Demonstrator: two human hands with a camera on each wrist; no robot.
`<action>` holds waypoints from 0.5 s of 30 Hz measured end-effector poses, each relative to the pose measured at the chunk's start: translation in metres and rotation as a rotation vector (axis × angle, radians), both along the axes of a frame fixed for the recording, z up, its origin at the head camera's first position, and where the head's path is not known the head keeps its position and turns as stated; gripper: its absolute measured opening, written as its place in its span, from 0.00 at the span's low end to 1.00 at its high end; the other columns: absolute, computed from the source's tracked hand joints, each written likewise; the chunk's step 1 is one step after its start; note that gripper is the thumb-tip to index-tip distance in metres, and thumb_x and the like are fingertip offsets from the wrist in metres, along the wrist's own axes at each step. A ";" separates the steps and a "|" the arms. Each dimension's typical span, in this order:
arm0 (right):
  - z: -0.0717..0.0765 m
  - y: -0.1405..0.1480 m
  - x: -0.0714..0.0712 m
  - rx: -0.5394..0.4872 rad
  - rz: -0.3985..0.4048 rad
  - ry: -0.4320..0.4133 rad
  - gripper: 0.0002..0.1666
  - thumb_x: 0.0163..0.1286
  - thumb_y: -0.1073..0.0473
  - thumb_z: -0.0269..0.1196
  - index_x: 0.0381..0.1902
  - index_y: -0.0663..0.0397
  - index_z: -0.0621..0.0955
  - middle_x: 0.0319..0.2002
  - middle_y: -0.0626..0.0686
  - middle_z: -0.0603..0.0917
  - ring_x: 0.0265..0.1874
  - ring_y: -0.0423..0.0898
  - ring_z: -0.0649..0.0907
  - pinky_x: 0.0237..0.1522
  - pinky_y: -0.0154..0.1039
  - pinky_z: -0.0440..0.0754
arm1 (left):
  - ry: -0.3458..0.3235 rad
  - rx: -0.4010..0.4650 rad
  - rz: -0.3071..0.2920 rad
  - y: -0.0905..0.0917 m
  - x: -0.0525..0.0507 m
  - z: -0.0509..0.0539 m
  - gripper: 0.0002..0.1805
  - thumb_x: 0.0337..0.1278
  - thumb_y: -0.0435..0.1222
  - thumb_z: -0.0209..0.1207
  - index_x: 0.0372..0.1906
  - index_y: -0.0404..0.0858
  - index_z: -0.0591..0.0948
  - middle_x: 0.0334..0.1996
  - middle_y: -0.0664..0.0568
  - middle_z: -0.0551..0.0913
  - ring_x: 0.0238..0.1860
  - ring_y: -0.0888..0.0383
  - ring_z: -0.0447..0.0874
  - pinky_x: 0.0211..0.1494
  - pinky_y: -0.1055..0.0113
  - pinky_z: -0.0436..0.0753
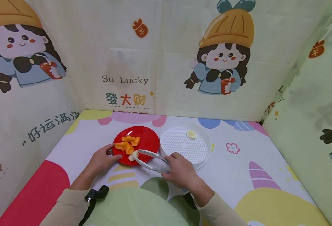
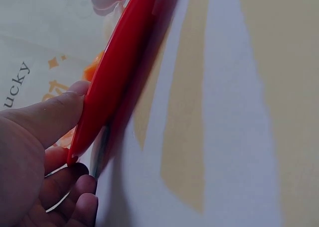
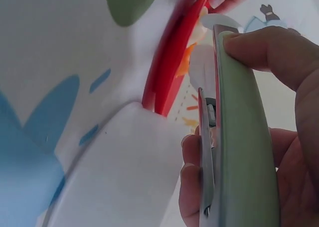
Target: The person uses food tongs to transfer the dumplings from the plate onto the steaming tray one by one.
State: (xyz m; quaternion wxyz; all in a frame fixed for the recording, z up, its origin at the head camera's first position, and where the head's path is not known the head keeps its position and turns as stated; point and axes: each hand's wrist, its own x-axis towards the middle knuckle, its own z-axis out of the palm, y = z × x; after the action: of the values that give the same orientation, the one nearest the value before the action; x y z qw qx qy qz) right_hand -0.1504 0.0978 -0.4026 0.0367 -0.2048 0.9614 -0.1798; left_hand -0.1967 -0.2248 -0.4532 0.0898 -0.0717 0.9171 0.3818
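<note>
My left hand (image 1: 101,160) grips the left rim of a red plate (image 1: 150,138), thumb on the rim and fingers around its edge in the left wrist view. Several orange dumpling-shaped pieces (image 1: 122,145) lie on the plate. With my right hand (image 1: 180,169) I hold a pair of tongs (image 1: 151,153), whose handle (image 3: 246,132) looks pale green in the right wrist view. Between the tongs' tips is a pale, whitish dumpling-shaped piece (image 1: 133,155), at the plate's near edge. Whether it touches the plate, I cannot tell.
Right beside the plate stands a round white steamer tray (image 1: 208,144) with a perforated base. One pale yellow piece (image 1: 191,134) lies in it, towards the back. A patterned cloth (image 1: 222,175) covers the table, and printed sheets (image 1: 166,62) rise behind and at the sides.
</note>
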 end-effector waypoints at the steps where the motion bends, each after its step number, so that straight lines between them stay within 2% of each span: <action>1: 0.000 0.001 0.000 0.002 -0.002 0.004 0.35 0.51 0.49 0.76 0.56 0.54 0.81 0.47 0.53 0.79 0.40 0.45 0.77 0.30 0.35 0.81 | -0.003 0.002 0.001 0.000 0.000 0.000 0.46 0.58 0.47 0.69 0.74 0.31 0.63 0.62 0.28 0.70 0.62 0.33 0.67 0.57 0.46 0.80; 9: 0.005 0.009 -0.001 0.024 -0.060 0.018 0.31 0.56 0.50 0.73 0.56 0.56 0.82 0.47 0.54 0.79 0.39 0.46 0.76 0.33 0.38 0.82 | -0.015 0.005 0.006 0.000 0.000 0.001 0.47 0.57 0.48 0.69 0.74 0.31 0.62 0.63 0.27 0.70 0.63 0.32 0.66 0.55 0.48 0.82; 15: 0.005 0.006 0.000 -0.006 -0.053 -0.008 0.32 0.55 0.50 0.73 0.57 0.56 0.81 0.47 0.53 0.79 0.40 0.46 0.76 0.32 0.36 0.81 | -0.013 0.009 0.009 0.000 0.000 0.000 0.47 0.57 0.48 0.69 0.74 0.31 0.63 0.63 0.27 0.70 0.63 0.33 0.67 0.55 0.48 0.82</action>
State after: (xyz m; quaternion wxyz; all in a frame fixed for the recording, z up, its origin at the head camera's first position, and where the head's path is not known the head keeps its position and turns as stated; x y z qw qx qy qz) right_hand -0.1502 0.1041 -0.3980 0.0353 -0.1787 0.9658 -0.1846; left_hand -0.1971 -0.2244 -0.4527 0.0945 -0.0780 0.9144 0.3858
